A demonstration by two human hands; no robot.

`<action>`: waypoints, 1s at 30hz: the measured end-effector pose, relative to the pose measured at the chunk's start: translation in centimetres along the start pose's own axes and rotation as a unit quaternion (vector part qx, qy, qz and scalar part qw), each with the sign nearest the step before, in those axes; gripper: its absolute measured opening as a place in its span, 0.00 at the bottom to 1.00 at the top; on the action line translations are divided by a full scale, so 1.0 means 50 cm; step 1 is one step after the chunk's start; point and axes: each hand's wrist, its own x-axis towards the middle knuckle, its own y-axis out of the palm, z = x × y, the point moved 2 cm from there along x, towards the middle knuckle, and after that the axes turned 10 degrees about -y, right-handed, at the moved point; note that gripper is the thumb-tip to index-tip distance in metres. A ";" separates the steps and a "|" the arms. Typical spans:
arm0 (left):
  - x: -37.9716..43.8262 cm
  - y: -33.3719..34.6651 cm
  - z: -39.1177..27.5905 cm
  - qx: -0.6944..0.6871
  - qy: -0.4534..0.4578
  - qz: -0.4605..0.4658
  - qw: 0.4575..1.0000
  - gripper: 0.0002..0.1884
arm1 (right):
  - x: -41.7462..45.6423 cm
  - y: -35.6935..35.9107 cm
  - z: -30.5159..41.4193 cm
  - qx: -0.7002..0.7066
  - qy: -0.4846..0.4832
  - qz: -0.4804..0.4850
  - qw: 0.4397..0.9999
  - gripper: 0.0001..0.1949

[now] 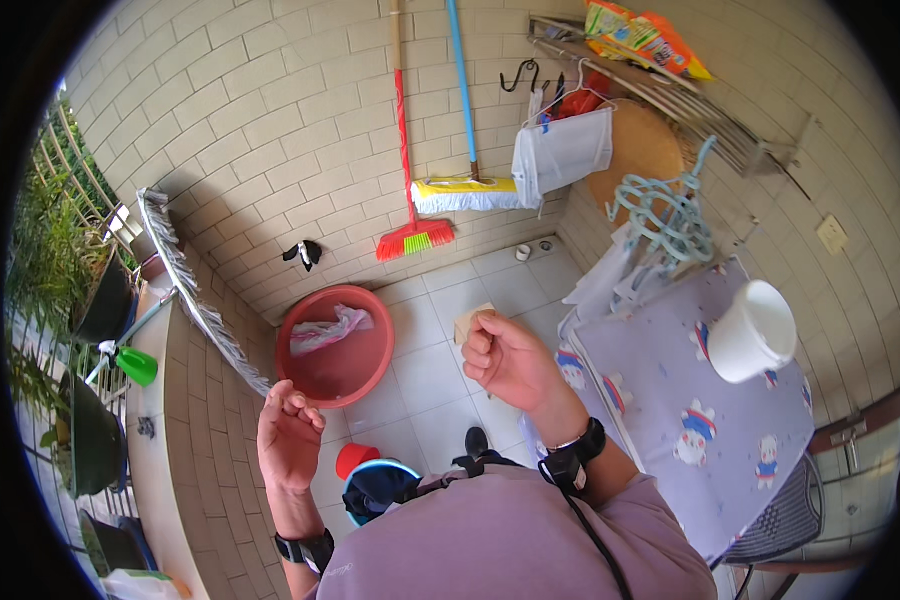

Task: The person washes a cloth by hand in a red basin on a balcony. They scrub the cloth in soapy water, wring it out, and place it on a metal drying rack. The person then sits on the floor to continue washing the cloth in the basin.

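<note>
My left hand (292, 439) is raised palm up with loosely bent fingers, and nothing is in it. In the picture it lies just below the red plastic basin (335, 405), which stands on the floor and holds a crumpled pinkish-white plastic bag (331, 330). My right hand (508, 365) is held up before my chest, its fingers curled in towards the palm; I see nothing in it. Partly behind its fingertips, a flat beige piece (463, 327) lies on the floor tiles. A blue-rimmed bucket (401, 466) with dark cloth and a small red container (356, 459) are near my feet.
At right, a table with a patterned cloth (667, 390) bears a white plastic bucket (750, 334) and light-blue hangers (664, 217). A red broom (416, 236) and mop (472, 195) hang on the wall. A dust mop (202, 307) leans by the ledge with a green spray bottle (136, 365).
</note>
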 end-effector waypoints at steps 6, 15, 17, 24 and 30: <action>0.155 -0.031 -0.062 -0.035 0.006 -0.044 0.998 0.11 | 0.234 -0.055 -0.022 0.041 0.100 -0.021 0.994 0.09; 0.402 -0.153 -0.167 -0.097 0.005 -0.036 0.995 0.11 | 0.511 -0.129 -0.058 0.039 0.130 -0.071 0.988 0.09; 0.471 -0.185 -0.192 -0.114 -0.006 -0.049 0.992 0.11 | 0.579 -0.136 -0.070 0.027 0.114 -0.072 0.991 0.08; 0.712 -0.275 -0.303 -0.143 -0.080 -0.055 0.985 0.11 | 0.831 -0.122 -0.139 -0.004 0.080 -0.112 0.990 0.08; 0.841 -0.305 -0.347 -0.139 -0.106 -0.081 0.981 0.11 | 0.992 -0.150 -0.189 0.005 0.103 -0.127 0.987 0.08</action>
